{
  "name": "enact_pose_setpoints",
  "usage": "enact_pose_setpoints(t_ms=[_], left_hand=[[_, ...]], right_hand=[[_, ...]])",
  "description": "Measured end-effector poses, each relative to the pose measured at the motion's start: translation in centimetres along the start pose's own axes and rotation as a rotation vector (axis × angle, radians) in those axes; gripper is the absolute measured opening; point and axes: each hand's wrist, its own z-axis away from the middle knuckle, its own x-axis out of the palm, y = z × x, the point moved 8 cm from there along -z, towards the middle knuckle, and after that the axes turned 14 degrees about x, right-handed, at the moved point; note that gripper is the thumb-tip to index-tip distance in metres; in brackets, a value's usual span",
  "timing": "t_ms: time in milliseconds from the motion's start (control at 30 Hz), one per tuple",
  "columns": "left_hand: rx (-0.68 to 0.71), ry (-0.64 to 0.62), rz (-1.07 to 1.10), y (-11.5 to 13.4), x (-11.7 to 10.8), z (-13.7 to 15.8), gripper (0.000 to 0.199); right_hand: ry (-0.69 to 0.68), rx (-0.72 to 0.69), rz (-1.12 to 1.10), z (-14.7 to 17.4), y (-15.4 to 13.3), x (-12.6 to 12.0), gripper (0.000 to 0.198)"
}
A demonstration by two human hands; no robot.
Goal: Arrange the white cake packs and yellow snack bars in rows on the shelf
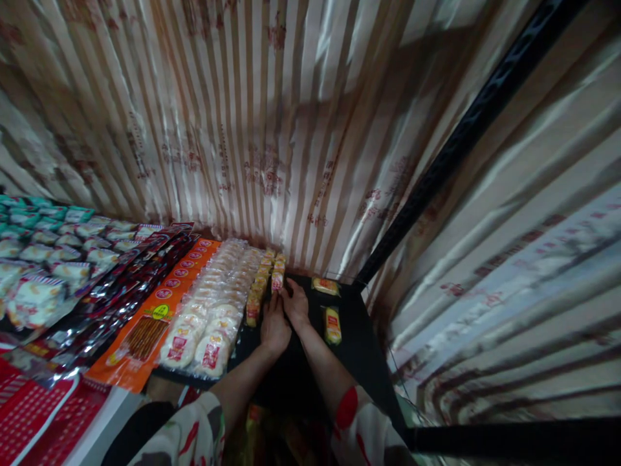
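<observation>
Datum: longer yellow row (pixel 259 289). Shorter snack row (pixel 278 273) sits just right of it. Your left hand (pixel 275 327) and right hand (pixel 297 305) meet at the shorter row's near end; can't tell if they're pinching. Square it parallel, press lightly.

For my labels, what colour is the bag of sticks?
The bag is orange; see the head view.

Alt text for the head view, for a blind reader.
A person's left hand and right hand are at the near end of a row of yellow-wrapped snacks on a black shelf. Wrapped rice crackers and an orange pouch of stick snacks lie to the left, two loose yellow packets to the right.
</observation>
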Motion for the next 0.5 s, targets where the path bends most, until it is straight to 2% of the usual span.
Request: enact_pose_setpoints(t_ms=[133,233,367,500], left_hand=[[0.006,-0.006,-0.06,0.7,0.0,0.6,0.058],[0.024,0.001,-0.076,1.8,0.3,1.4,0.054],[0.041,-0.039,-0.061,3.6,1.4,2.8,0.052],[0.087,-0.104,-0.022,5.9,2.4,4.6,0.048]], right_hand=[[0.078,-0.155,0.118,1.3,-0.2,-3.1,0.032],[0.154,-0.19,0.267,2.0,0.6,-6.5,0.032],[0.169,-0.047,0.458,2.5,3.1,-10.2,0.027],[0.087,0.046,0.537,3.9,5.0,-11.8,0.027]])
